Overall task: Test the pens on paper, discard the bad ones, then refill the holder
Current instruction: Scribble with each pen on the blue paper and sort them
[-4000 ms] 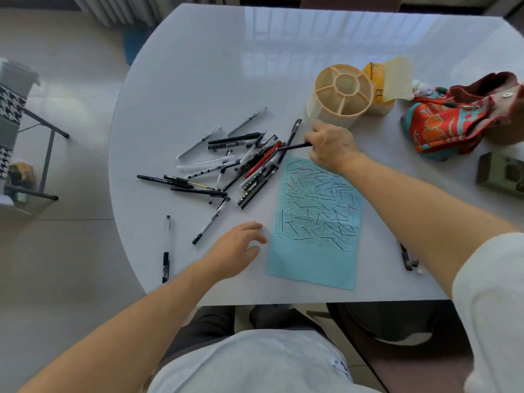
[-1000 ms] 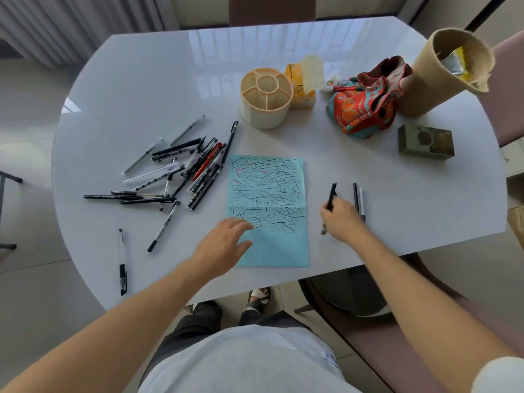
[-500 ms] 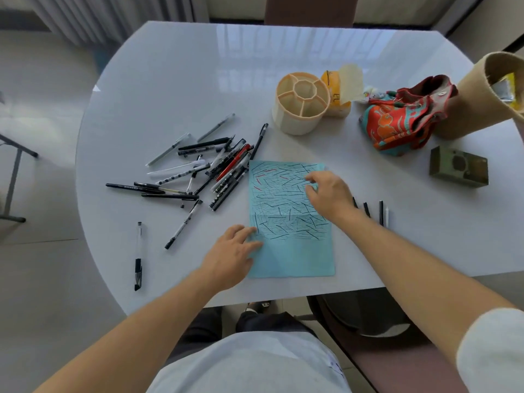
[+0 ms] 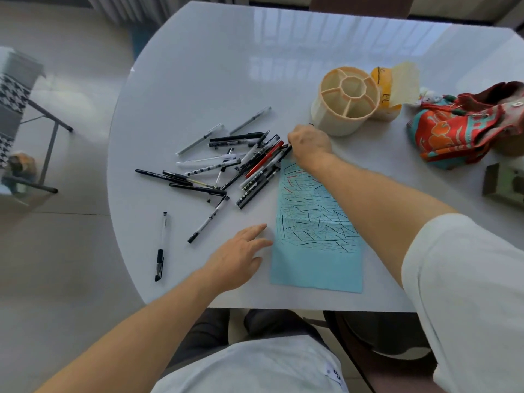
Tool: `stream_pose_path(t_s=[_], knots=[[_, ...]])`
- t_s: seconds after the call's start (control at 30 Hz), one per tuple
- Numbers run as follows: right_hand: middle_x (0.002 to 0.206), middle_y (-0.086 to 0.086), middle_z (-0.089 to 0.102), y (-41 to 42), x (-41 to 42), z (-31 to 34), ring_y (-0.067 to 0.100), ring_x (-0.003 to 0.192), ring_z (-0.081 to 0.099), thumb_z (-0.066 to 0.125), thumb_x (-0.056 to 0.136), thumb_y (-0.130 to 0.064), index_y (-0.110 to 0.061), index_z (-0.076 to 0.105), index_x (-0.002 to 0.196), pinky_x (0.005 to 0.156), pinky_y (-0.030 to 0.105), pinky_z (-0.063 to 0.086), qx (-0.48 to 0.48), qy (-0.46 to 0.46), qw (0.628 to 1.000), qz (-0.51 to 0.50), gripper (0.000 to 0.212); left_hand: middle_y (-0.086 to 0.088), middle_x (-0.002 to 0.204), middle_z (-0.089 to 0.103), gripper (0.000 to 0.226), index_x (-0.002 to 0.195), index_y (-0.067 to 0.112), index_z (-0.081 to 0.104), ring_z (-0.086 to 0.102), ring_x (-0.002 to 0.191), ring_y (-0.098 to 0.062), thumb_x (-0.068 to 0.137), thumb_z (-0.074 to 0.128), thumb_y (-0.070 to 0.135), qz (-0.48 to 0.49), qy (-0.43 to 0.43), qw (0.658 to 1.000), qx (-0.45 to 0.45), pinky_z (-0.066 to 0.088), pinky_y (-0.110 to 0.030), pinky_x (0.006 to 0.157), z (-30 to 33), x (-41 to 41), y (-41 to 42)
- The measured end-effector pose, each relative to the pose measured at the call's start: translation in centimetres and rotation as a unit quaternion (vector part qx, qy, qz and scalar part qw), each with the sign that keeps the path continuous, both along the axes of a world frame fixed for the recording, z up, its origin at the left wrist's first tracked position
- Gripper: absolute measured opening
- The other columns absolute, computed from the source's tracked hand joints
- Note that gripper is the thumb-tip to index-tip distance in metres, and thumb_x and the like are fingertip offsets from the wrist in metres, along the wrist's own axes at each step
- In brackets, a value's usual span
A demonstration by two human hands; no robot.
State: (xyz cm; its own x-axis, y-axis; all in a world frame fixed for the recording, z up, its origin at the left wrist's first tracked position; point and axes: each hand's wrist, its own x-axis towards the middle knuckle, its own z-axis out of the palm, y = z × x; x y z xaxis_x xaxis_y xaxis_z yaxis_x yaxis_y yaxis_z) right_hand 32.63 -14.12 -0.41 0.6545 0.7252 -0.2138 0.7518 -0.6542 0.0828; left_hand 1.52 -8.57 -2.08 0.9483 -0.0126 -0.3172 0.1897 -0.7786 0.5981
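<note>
Right hand (image 4: pixel 309 143) curled over the near end of a black pen (image 4: pixel 287 151) at the right edge of the pen pile (image 4: pixel 238 168), fingers closed round it, apparently picking it for testing; the exact pinch hidden under the knuckles. Left hand (image 4: pixel 241 258) flat and relaxed, fingers straight, resting on the table (image 4: pixel 215 66) just beside the left edge of the blue paper (image 4: pixel 317 231), gripping nothing.

Paper near the front edge of the table, upper part thick with black and a few red strokes, lower strip bare. Judging by that: many pens tried already, yet a good heap left to sort. Holder (image 4: pixel 346 100), cream and partitioned, standing empty toward the back right, just beyond the right hand, so refilling not begun by the look of it. No discard spot visible.

One stray pen (image 4: pixel 161 248) lying alone near the front left edge, well apart from the pile. Yellow container (image 4: pixel 387 93) touching the holder's far side; red patterned cloth (image 4: pixel 465 126) and a green box (image 4: pixel 503 181) at the right edge. Right forearm crossing above the paper.
</note>
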Motion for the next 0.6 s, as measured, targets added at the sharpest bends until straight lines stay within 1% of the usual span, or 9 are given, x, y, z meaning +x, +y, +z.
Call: stream_pose_path(t_s=[0.13,0.2,0.27,0.33,0.4,0.43,0.47,0.53,0.6], knots=[[0.11,0.016,0.065,-2.1,0.5,1.2,0.037,0.101,0.063,0.053,0.089,0.004,-0.004,0.063,0.11,0.079,0.043,0.052,0.014,0.004,0.999,0.051,0.025,0.001,0.162,0.027,0.05,0.141,0.027,0.052,0.025,0.148,-0.018,0.093,0.058,0.017,0.001,0.005,1.0,-0.003,0.026,-0.033,0.119,0.2,0.1,0.2],[0.105,0.017,0.068,-3.7,0.4,2.3,0.038,0.095,0.064,0.052,0.091,-0.004,-0.004,0.062,0.108,0.078,0.044,0.052,0.076,0.024,0.996,0.031,0.019,0.001,0.161,0.029,0.049,0.141,0.028,0.052,0.027,0.147,-0.018,0.094,0.058,0.018,0.005,0.011,1.0,-0.012,0.026,-0.032,0.119,0.3,0.3,0.2],[0.101,0.016,0.07,-5.8,-0.5,3.6,0.036,0.09,0.064,0.056,0.091,-0.011,-0.005,0.063,0.107,0.075,0.04,0.05,0.193,0.065,0.978,-0.04,0.018,0.003,0.16,0.031,0.047,0.141,0.031,0.052,0.03,0.146,-0.016,0.095,0.059,0.021,0.021,0.023,0.999,-0.03,0.027,-0.032,0.118,0.3,0.5,0.2],[0.093,0.013,0.071,-8.1,-2.6,4.7,0.027,0.078,0.062,0.062,0.09,-0.012,-0.008,0.064,0.107,0.07,0.032,0.049,0.341,0.136,0.918,-0.151,0.018,0.009,0.159,0.032,0.046,0.141,0.037,0.05,0.032,0.144,-0.011,0.097,0.058,0.026,0.06,0.035,0.995,-0.07,0.029,-0.031,0.117,0.7,0.9,0.0],[0.085,0.014,0.07,-10.3,-6.2,5.5,0.023,0.07,0.066,0.065,0.091,-0.01,-0.011,0.066,0.103,0.068,0.031,0.056,0.461,0.284,0.796,-0.269,0.011,0.013,0.157,0.035,0.045,0.141,0.04,0.048,0.039,0.138,-0.005,0.098,0.058,0.029,0.109,0.035,0.985,-0.131,0.035,-0.031,0.114,1.5,1.6,-0.5],[0.083,0.014,0.07,-11.2,-8.3,5.7,0.023,0.07,0.069,0.065,0.093,-0.008,-0.011,0.067,0.099,0.068,0.032,0.06,0.494,0.363,0.726,-0.311,0.007,0.013,0.153,0.041,0.045,0.141,0.04,0.048,0.046,0.132,-0.002,0.098,0.058,0.03,0.134,0.036,0.976,-0.166,0.041,-0.032,0.11,2.0,2.0,-0.9],[0.082,0.013,0.071,-12.1,-10.5,5.5,0.024,0.072,0.071,0.066,0.094,-0.007,-0.01,0.068,0.097,0.07,0.032,0.062,0.51,0.42,0.672,-0.336,0.004,0.012,0.145,0.051,0.044,0.141,0.039,0.048,0.054,0.122,0.0,0.099,0.058,0.032,0.153,0.042,0.967,-0.201,0.046,-0.033,0.106,2.4,2.5,-1.4],[0.082,0.01,0.072,-13.9,-14.8,4.7,0.025,0.074,0.073,0.067,0.096,-0.006,-0.008,0.069,0.095,0.072,0.032,0.063,0.512,0.473,0.623,-0.355,0.003,0.009,0.123,0.065,0.038,0.135,0.034,0.054,0.068,0.098,-0.001,0.098,0.059,0.031,0.165,0.076,0.948,-0.262,0.053,-0.036,0.095,3.2,3.3,-2.3],[0.082,0.01,0.074,-15.4,-18.3,3.9,0.027,0.076,0.074,0.067,0.096,-0.007,-0.009,0.069,0.094,0.074,0.032,0.062,0.522,0.493,0.584,-0.379,0.003,0.005,0.101,0.072,0.02,0.116,0.024,0.065,0.073,0.08,-0.009,0.097,0.059,0.027,0.134,0.119,0.944,-0.279,0.058,-0.036,0.084,3.7,4.0,-3.3]])
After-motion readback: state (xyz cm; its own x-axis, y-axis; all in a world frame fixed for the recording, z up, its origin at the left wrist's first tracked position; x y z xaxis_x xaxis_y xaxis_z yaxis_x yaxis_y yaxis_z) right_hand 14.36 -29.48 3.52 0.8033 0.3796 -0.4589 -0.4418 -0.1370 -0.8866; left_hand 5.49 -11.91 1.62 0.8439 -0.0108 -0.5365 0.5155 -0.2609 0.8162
